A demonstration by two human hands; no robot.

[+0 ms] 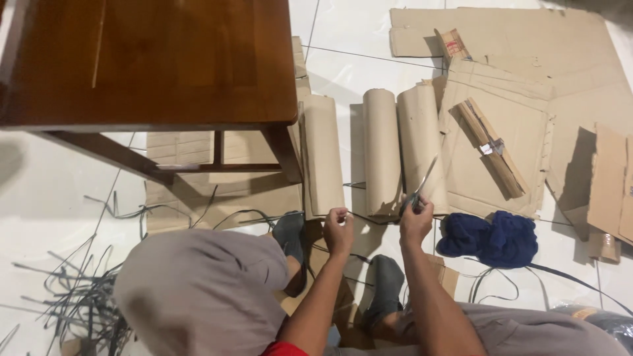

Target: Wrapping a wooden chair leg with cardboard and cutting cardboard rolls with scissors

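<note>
Seen from above, a person sits low on a white tiled floor (59, 198), knees in grey trousers (198, 290) spread to either side and grey shoes (290, 234) planted on scraps of cardboard. The left hand (339, 223) is closed on the near edge of a rolled cardboard tube (382, 151), pinching it between thumb and fingers. The right hand (417, 221) is wrapped shut around the handles of a pair of scissors (422, 184), blades angled up and away across the next roll (419, 148). A third roll (323, 155) lies just beside these, by the leg of a dark wooden table (151, 59).

The tube looks light and fairly stiff, yet likely to crease or uncurl if squeezed hard; the near rim, where the fingers sit, seems the natural place to steady it.

To the right lies a bundle of blue cloth (491, 238); to the left, a tangle of dark plastic straps (79, 290). Farther off, flattened cardboard sheets (527, 39) cover the tiles, one carrying a narrow folded cardboard strip (491, 148).
</note>
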